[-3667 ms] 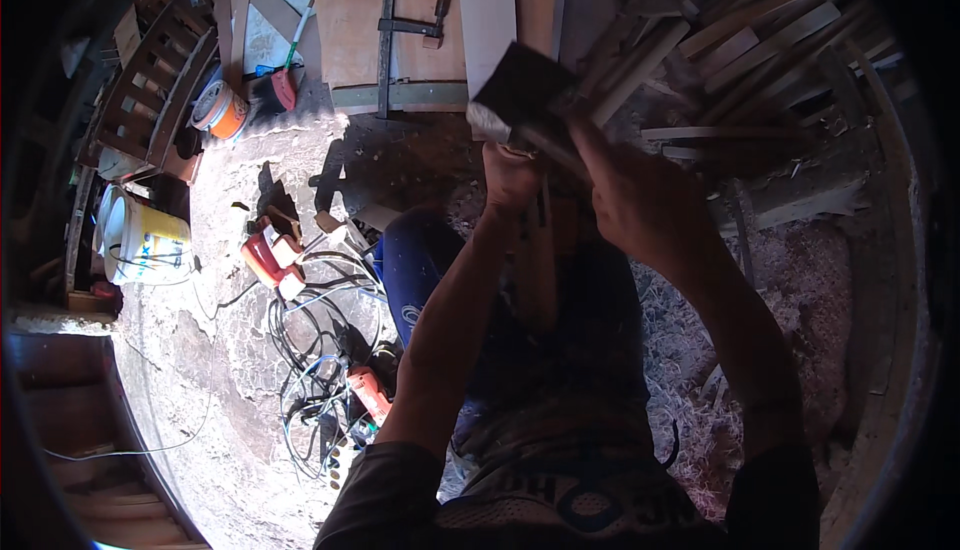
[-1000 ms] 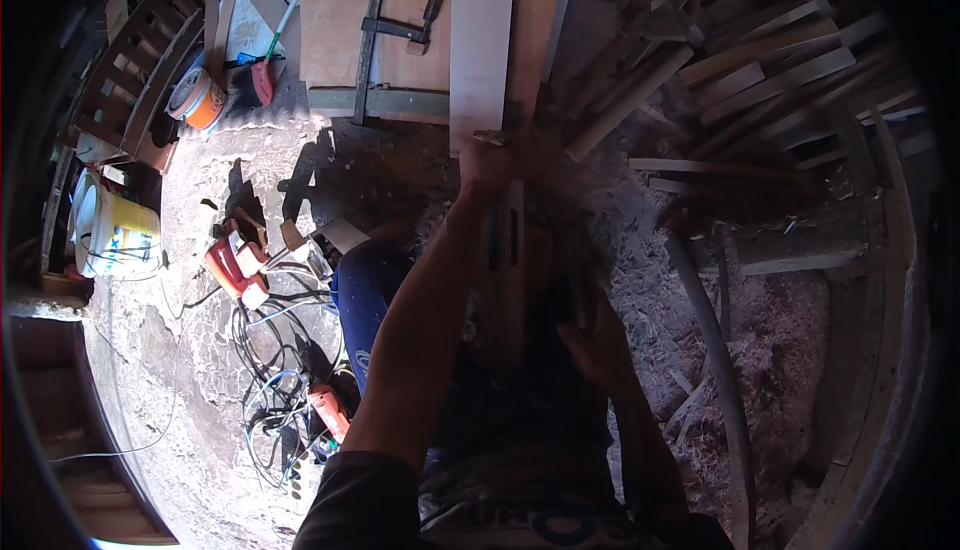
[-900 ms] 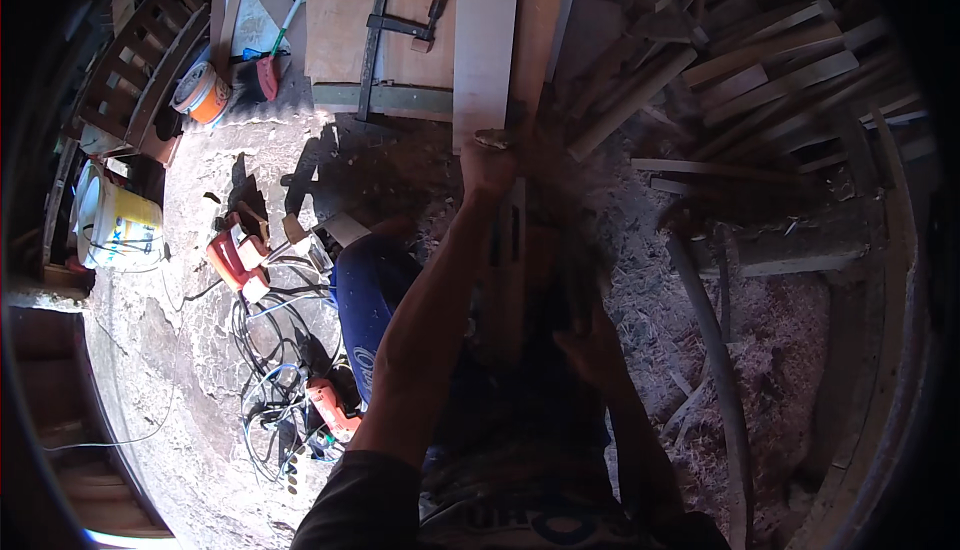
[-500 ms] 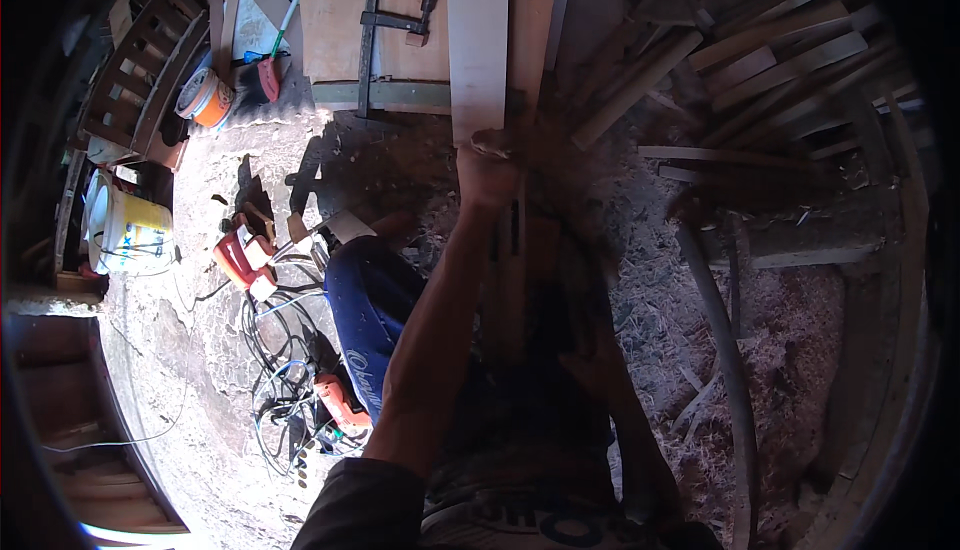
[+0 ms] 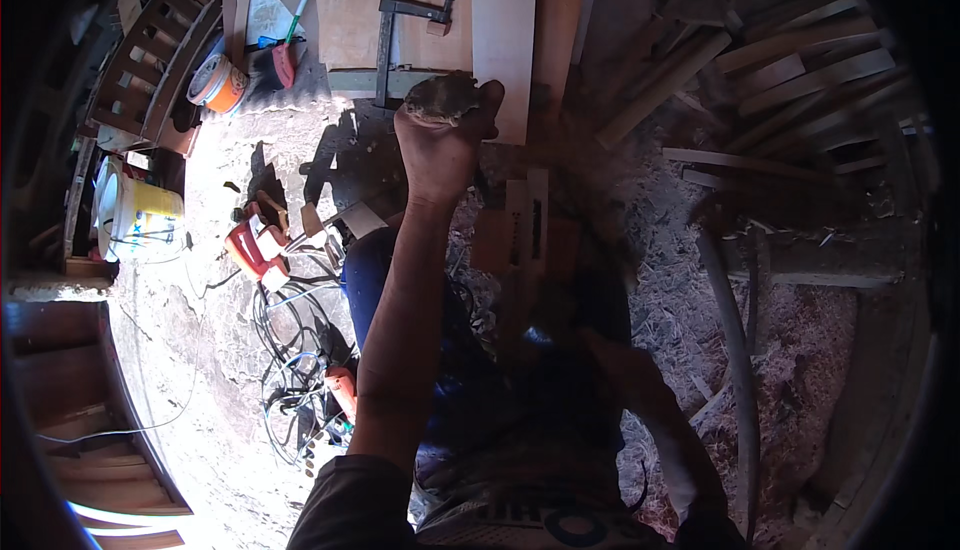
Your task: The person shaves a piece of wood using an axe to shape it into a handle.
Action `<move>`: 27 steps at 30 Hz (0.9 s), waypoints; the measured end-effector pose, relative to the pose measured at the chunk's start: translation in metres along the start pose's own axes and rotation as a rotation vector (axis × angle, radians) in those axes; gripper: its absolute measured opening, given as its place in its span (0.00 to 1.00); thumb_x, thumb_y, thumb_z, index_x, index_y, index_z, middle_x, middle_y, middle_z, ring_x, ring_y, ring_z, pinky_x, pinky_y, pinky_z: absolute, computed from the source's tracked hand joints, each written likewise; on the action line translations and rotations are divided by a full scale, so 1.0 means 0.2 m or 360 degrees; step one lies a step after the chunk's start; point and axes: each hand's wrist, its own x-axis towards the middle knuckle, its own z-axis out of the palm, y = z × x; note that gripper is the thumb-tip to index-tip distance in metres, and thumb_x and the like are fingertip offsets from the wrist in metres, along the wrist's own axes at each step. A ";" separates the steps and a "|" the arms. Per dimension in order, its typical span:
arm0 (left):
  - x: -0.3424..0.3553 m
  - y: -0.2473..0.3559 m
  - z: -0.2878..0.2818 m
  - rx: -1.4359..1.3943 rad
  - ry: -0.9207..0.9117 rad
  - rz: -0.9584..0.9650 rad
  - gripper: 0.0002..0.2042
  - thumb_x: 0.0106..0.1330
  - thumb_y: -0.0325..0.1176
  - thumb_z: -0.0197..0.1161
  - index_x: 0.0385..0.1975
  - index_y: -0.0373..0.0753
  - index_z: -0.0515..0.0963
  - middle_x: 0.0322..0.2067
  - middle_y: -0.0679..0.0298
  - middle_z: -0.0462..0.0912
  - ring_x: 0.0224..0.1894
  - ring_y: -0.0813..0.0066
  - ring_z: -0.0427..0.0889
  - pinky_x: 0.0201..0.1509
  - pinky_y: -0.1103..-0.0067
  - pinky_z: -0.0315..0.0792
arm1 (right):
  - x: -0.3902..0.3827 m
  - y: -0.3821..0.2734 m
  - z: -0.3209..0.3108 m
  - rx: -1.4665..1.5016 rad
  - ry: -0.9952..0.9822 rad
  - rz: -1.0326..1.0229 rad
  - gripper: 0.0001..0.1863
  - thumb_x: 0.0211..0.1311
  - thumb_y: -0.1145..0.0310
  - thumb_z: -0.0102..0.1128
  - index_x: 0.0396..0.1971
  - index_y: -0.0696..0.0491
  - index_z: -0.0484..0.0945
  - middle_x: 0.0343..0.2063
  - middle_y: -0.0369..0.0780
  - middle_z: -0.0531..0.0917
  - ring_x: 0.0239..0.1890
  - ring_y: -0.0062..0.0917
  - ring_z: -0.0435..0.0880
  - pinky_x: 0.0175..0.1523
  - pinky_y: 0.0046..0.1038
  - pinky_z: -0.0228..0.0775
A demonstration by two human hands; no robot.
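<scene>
My left hand (image 5: pixel 435 155) is raised in front of the white board (image 5: pixel 500 20), its fingers closed round a dark, rough-topped object (image 5: pixel 440 98) that I cannot identify. Below and to its right, a pale wooden piece with a narrow dark slot (image 5: pixel 517 220) stands over a reddish wood block (image 5: pixel 490 245) between my legs. My right hand (image 5: pixel 605 350) is low by my right thigh, deep in shadow; its fingers, and anything in them, are hidden.
Ahead are a metal clamp (image 5: pixel 410 8) on plywood (image 5: pixel 345 5) and stacked offcuts (image 5: pixel 800 80). Left are two power tools (image 5: pixel 255 250) (image 5: pixel 340 387) among cables, buckets (image 5: pixel 140 215) and a slatted frame (image 5: pixel 140 80). A long bar (image 5: pixel 735 350) lies right over shavings.
My left hand has lifted up and left, off the slotted piece, with the dark object in it. My right hand, high with a dark mallet head 3.7 seconds ago, is now low.
</scene>
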 end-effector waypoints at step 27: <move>-0.40 -0.24 -0.01 -0.0115 -0.0260 0.0062 0.07 0.59 0.29 0.71 0.34 0.34 0.83 0.31 0.65 0.87 0.32 0.81 0.83 0.37 0.79 0.76 | 0.24 0.03 0.12 0.1175 0.1068 0.0004 0.29 0.54 0.76 0.69 0.57 0.58 0.70 0.30 0.36 0.80 0.19 0.17 0.77 0.23 0.22 0.71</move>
